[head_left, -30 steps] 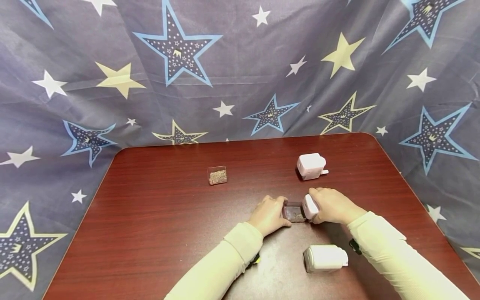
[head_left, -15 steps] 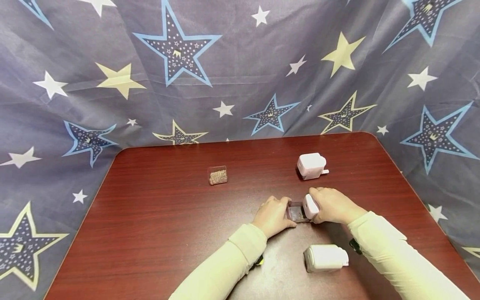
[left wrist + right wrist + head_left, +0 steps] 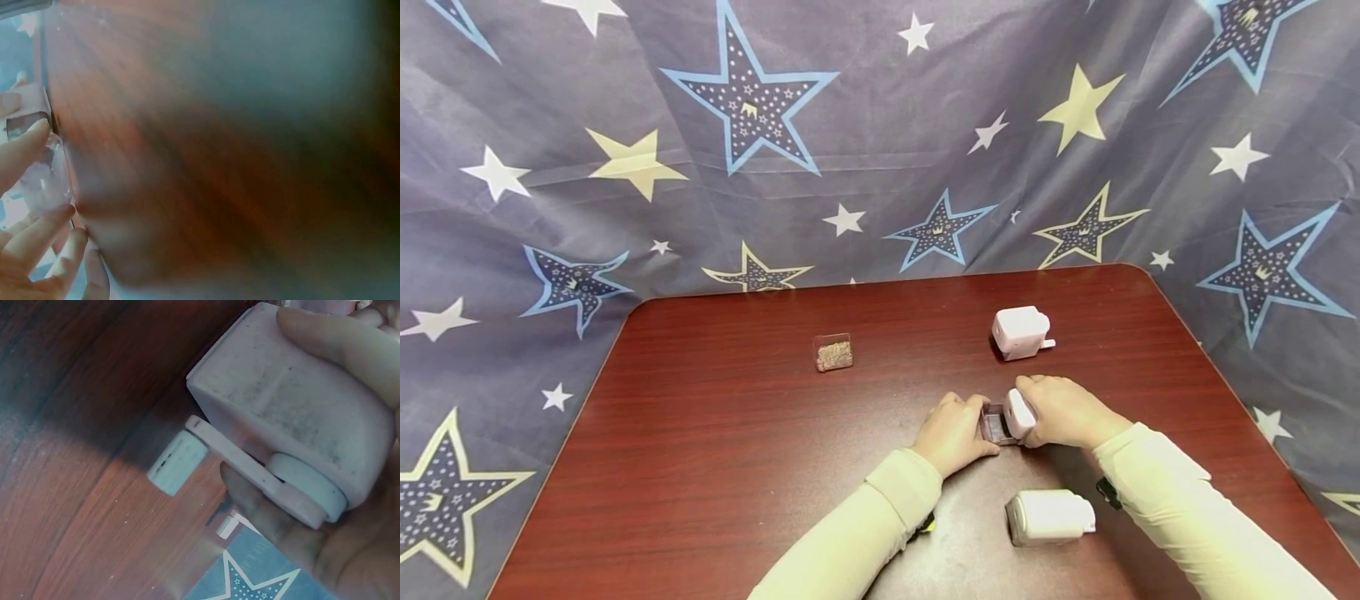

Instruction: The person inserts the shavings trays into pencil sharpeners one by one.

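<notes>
My right hand (image 3: 1063, 412) grips a pale pink crank pencil sharpener (image 3: 1019, 414), which lies tipped with its open end to the left. Its crank handle (image 3: 169, 462) shows below the body in the right wrist view. With thumb and fingers, my left hand (image 3: 953, 435) holds a clear shavings drawer (image 3: 996, 425), partly inside the sharpener's open end. The drawer (image 3: 47, 187) appears at the left edge of the left wrist view, beside the fingertips. How deep it sits inside is hidden by the body.
Another pink crank sharpener (image 3: 1021, 333) stands behind my right hand. A white sharpener (image 3: 1049, 517) lies nearer me. Farther left, a clear drawer (image 3: 833, 354) holds shavings. The reddish-brown table (image 3: 700, 433) meets a star-patterned cloth (image 3: 865, 150) at the back.
My left hand has moved right with the clear drawer, and less of the drawer shows outside the sharpener. The right hand and the sharpener have stayed about where they were.
</notes>
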### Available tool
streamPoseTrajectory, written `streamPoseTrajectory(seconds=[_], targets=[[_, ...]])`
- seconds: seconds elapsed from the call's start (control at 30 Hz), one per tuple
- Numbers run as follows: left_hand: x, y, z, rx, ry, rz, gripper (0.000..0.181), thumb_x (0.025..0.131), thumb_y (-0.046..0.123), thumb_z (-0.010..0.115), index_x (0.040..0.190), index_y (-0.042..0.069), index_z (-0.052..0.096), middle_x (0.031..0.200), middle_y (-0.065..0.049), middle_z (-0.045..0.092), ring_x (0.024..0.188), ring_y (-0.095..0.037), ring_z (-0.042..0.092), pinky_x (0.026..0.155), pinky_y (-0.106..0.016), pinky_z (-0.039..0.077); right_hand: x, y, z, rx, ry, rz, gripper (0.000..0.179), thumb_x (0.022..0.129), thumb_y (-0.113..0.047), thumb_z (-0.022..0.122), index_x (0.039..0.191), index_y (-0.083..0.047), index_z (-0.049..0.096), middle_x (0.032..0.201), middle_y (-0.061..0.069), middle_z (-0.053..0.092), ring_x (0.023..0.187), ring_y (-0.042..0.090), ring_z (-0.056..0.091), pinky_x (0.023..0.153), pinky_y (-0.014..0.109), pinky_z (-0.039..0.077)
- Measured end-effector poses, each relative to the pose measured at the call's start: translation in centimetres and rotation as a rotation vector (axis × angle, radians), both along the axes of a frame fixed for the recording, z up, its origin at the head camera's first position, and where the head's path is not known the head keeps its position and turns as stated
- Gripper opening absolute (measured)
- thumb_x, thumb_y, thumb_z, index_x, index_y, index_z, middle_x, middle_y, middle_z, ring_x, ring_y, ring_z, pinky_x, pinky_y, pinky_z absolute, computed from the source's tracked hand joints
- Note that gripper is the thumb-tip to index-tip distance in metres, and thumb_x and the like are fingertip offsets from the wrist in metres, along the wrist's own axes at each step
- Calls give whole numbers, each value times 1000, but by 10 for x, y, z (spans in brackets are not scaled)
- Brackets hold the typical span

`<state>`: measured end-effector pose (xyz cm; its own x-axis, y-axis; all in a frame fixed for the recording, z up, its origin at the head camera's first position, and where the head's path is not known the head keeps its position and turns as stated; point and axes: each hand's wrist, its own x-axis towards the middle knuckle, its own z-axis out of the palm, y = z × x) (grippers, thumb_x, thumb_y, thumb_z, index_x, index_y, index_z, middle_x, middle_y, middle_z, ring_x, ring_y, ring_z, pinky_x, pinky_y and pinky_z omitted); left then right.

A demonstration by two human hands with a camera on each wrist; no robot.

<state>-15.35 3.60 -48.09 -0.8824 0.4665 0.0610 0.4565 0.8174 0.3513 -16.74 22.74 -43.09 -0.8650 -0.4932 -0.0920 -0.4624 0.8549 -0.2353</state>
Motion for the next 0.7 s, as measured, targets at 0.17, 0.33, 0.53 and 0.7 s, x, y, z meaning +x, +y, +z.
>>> streamPoseTrajectory(seconds=[0.17, 0.33, 0.53, 0.7], targets=[[-1, 4, 0, 17, -3, 5, 61, 70, 44, 87, 119, 15, 64, 98, -1, 74, 90, -17, 62, 75, -29, 52, -1, -2, 1, 2, 11, 7, 54, 54, -19, 89, 93, -7, 55, 84, 6, 62, 70, 21, 59, 66, 40, 50], [0, 6, 1, 18, -9, 7, 62, 70, 44, 87, 120, 16, 63, 96, -2, 73, 90, -18, 63, 73, -29, 52, 0, -1, 1, 0, 6, 6, 54, 54, -20, 90, 94, -7, 56, 85, 6, 63, 71, 21, 59, 67, 40, 50], [-1, 10, -3, 23, 1, -17, 63, 71, 43, 87, 121, 15, 62, 98, -3, 73, 91, -18, 63, 76, -28, 52, 1, 2, 1, -2, 12, 11, 55, 54, -21, 90, 95, -7, 57, 86, 6, 64, 72, 21, 59, 68, 41, 50], [-3, 14, -1, -11, 23, -26, 65, 71, 45, 87, 121, 12, 61, 98, -3, 73, 92, -18, 65, 76, -28, 53, 1, 2, 0, -11, 23, 17, 55, 53, -21, 89, 96, -6, 57, 88, 7, 64, 73, 22, 60, 68, 42, 51]])
